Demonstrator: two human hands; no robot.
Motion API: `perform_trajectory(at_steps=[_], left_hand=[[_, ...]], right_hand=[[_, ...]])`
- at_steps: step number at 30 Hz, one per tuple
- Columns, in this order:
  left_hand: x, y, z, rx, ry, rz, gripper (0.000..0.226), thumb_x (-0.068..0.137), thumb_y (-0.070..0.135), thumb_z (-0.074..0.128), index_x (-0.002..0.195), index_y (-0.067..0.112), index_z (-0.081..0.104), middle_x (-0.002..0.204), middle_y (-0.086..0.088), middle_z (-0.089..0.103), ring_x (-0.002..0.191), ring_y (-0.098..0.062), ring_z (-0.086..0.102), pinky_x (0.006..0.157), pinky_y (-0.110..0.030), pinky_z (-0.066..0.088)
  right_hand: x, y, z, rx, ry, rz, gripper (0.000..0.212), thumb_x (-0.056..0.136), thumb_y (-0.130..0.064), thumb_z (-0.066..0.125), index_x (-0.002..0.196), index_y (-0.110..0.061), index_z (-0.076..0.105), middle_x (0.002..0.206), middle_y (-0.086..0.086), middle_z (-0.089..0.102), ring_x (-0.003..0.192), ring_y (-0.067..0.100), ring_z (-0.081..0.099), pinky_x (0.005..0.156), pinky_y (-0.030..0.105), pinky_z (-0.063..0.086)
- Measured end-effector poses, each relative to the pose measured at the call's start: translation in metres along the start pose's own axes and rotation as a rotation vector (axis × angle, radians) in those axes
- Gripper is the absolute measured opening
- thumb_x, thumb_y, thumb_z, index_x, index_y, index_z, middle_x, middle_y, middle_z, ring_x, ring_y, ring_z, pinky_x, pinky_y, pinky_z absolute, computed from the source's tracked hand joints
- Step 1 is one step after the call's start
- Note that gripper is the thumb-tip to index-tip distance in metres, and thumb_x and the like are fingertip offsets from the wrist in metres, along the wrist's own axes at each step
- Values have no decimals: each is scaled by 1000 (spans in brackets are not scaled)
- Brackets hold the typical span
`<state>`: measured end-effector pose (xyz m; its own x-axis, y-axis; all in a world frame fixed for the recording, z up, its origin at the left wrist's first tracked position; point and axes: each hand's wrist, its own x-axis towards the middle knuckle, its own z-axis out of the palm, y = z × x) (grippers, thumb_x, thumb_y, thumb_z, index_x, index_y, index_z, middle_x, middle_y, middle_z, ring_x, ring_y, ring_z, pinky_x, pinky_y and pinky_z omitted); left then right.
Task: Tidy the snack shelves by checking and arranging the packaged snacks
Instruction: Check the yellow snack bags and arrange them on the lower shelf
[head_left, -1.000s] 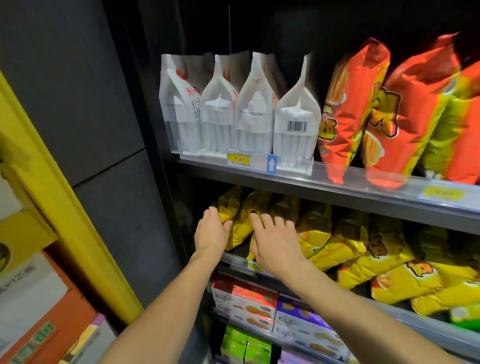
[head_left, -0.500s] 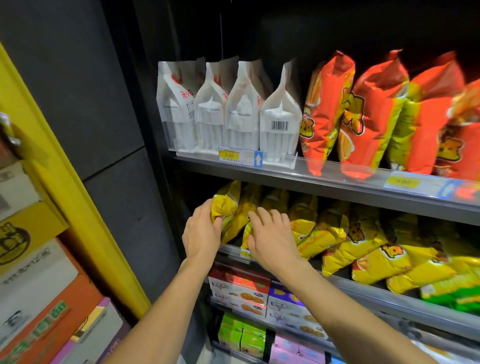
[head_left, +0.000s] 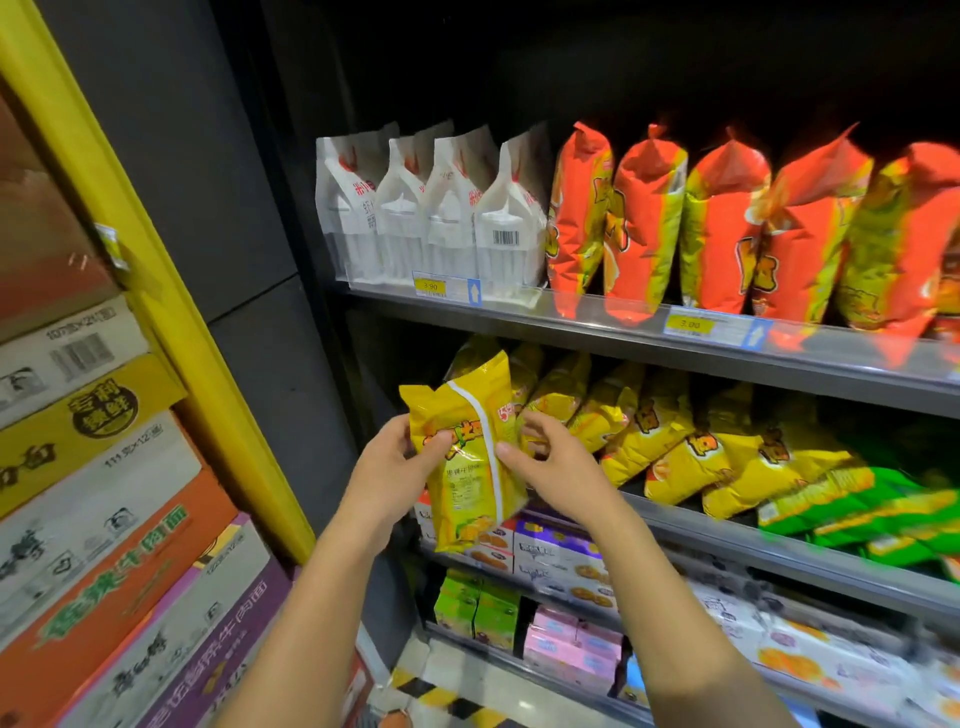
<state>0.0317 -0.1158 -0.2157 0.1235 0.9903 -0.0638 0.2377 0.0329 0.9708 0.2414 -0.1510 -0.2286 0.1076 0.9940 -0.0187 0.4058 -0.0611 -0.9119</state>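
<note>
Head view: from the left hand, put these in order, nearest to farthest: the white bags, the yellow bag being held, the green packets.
1. The yellow bag: in the grip of the left hand, in front of the middle shelf.
2. The white bags: top shelf, above the hand.
3. The green packets: far right, on the middle shelf.

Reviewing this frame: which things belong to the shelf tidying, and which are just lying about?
Job: yellow snack bag, gripped by left hand and right hand; shelved yellow bags behind it; white bags and orange bags above.
Lying about: stacked cartons at left; yellow post.
</note>
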Motion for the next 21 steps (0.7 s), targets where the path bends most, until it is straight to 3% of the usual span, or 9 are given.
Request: perform_trajectory(at_steps=[2, 6, 9, 13, 15, 18, 21], left_hand=[[-19, 10, 6, -104, -81, -20, 20, 103, 34, 65, 120, 26, 67, 111, 10, 79, 92, 5, 74, 71, -14, 56], [-47, 22, 20, -177, -144, -52, 31, 104, 43, 59, 124, 22, 68, 114, 3, 80, 108, -15, 76, 85, -32, 55], [-61, 28, 29, -202, -159, -85, 37, 101, 50, 59, 123, 22, 69, 113, 3, 80, 109, -16, 76, 94, -38, 56], [-76, 36, 37, -250, -256, -141, 58, 97, 67, 47, 128, 24, 72, 118, 4, 78, 112, -18, 72, 104, -44, 53], [-80, 41, 39, -361, -267, -201, 68, 97, 71, 39, 129, 20, 71, 117, 1, 78, 111, -21, 70, 99, -44, 53], [-83, 44, 38, -531, -286, -271, 71, 101, 70, 34, 139, 16, 60, 129, -2, 75, 121, -22, 70, 94, -45, 56], [-88, 50, 38, -585, -296, -299, 69, 102, 68, 37, 139, 14, 59, 131, -7, 74, 123, -27, 71, 101, -52, 55]], right_hand=[[-15, 3, -7, 253, -56, 57, 87, 80, -60, 79, 153, -24, 45, 153, -1, 56, 135, 14, 58, 114, 43, 49], [-41, 8, -12, 403, -107, 32, 67, 82, -60, 74, 140, -30, 59, 130, -10, 74, 120, 13, 71, 108, 49, 54], [-57, 14, -13, 452, -85, 36, 65, 78, -68, 75, 132, -34, 63, 125, -10, 76, 116, 16, 73, 106, 52, 55], [-71, 22, -15, 707, -49, 87, 74, 77, -61, 81, 138, -24, 63, 126, 2, 77, 116, 26, 74, 103, 51, 56], [-81, 23, -15, 903, -46, 158, 66, 84, -50, 70, 139, -14, 63, 123, 10, 77, 110, 27, 76, 92, 45, 62], [-95, 31, -13, 1185, -125, 291, 69, 83, -57, 63, 133, -10, 68, 127, 20, 73, 107, 33, 76, 85, 48, 65], [-102, 42, -14, 1275, -156, 239, 88, 53, -65, 92, 119, -8, 79, 123, 22, 75, 100, 34, 78, 74, 46, 66]])
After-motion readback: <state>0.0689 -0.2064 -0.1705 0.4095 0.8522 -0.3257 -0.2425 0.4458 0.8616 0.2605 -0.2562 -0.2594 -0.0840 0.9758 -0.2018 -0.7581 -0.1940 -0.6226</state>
